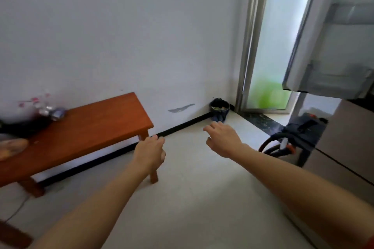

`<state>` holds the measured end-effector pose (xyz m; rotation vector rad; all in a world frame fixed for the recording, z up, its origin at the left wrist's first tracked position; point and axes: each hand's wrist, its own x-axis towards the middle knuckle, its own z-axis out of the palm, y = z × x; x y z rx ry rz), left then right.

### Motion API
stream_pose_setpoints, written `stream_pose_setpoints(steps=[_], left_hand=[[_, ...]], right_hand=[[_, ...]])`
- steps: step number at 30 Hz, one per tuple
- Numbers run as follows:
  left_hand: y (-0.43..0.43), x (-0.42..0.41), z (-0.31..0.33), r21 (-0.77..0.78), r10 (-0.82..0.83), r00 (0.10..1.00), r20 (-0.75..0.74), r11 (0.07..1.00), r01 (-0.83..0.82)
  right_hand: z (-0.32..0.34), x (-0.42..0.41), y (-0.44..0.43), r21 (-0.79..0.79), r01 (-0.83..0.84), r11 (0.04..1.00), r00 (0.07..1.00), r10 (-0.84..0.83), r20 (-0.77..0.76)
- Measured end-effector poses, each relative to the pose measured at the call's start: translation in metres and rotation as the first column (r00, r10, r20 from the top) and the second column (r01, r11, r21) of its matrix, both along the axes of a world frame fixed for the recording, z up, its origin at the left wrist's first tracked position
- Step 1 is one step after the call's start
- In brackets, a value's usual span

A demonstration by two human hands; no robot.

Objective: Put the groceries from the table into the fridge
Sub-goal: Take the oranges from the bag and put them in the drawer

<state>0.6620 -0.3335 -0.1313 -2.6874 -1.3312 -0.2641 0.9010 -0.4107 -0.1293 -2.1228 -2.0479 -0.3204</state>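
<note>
A low orange-brown wooden table (91, 127) stands against the white wall at the left. On its far left end lie blurred groceries: a clear bag with pink print (46, 108), something dark (22, 127) and a tan item (12, 146) at the frame edge. The fridge (344, 147) is at the right, its upper door (315, 36) swung open. My left hand (150, 152) hovers near the table's right corner, fingers loosely curled, holding nothing. My right hand (221, 139) is over the floor between table and fridge, fingers apart and empty.
A small dark bin (219, 109) sits in the wall corner beside a frosted glass door (271, 46). A grey and orange vacuum cleaner with a hose (293, 137) stands on the floor in front of the fridge. Pale tiled floor (192, 198) stretches between table and fridge.
</note>
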Motion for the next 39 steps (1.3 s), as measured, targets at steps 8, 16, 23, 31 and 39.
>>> stream_pose_setpoints(steps=[8,16,23,31,39], left_hand=[[0.052,-0.205,0.002,-0.016,0.230,0.973,-0.023,0.973,-0.230],[0.121,-0.338,-0.010,-0.038,0.442,0.897,-0.014,0.896,-0.442],[0.226,-0.436,-0.019,-0.061,0.551,0.834,0.022,0.834,-0.549],[0.311,-0.546,-0.014,-0.063,0.666,0.740,0.093,0.746,-0.663],[0.408,-0.656,-0.028,-0.051,0.721,0.672,0.167,0.687,-0.725]], right_hand=[[-0.004,-0.200,0.105,-0.021,-0.231,0.973,0.972,0.230,-0.056],[-0.005,-0.333,0.222,-0.034,-0.428,0.903,0.903,0.426,-0.053],[-0.019,-0.438,0.359,-0.088,-0.529,0.844,0.848,0.521,-0.099],[-0.021,-0.557,0.485,-0.134,-0.648,0.750,0.762,0.635,-0.128],[-0.046,-0.658,0.580,-0.115,-0.712,0.693,0.702,0.703,-0.115]])
